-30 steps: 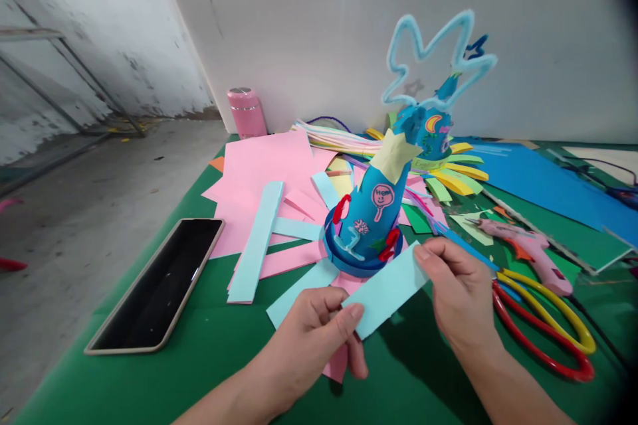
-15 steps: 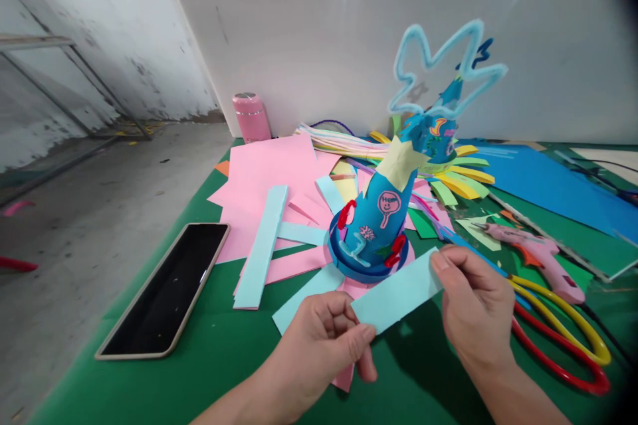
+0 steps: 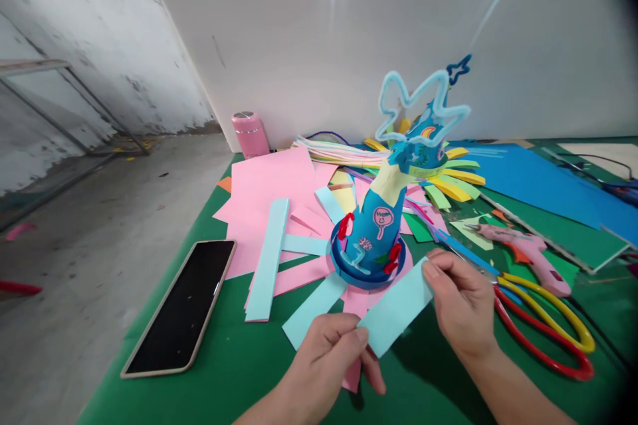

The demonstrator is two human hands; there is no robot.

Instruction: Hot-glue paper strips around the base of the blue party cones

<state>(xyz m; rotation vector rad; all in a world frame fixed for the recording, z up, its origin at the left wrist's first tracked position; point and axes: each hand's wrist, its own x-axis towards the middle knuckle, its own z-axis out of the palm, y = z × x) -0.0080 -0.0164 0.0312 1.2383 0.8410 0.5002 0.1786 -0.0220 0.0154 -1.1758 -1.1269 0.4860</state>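
Note:
My left hand (image 3: 331,362) and my right hand (image 3: 461,302) each pinch one end of a light blue paper strip (image 3: 396,309), held just above the green table (image 3: 224,372). Right behind the strip stands a blue paper cone hat (image 3: 371,229) with stickers, red loops and a pale yellow star at its tip. Pink and light blue paper strips (image 3: 266,259) fan out flat from under its brim. A second decorated blue cone (image 3: 423,146) with a light blue pipe-cleaner shape on top stands further back, ringed by yellow and green strips.
A dark phone (image 3: 182,309) lies at the left table edge. Pink paper sheets (image 3: 272,179) and a pink bottle (image 3: 250,135) sit behind it. To the right lie a pink glue gun (image 3: 528,249), red and yellow looped handles (image 3: 548,335) and blue sheets (image 3: 543,182).
Both hands keep hold of the light blue strip, which has shifted slightly right and lower in the picture. The camera view has tipped, so the hats appear lower in the picture.

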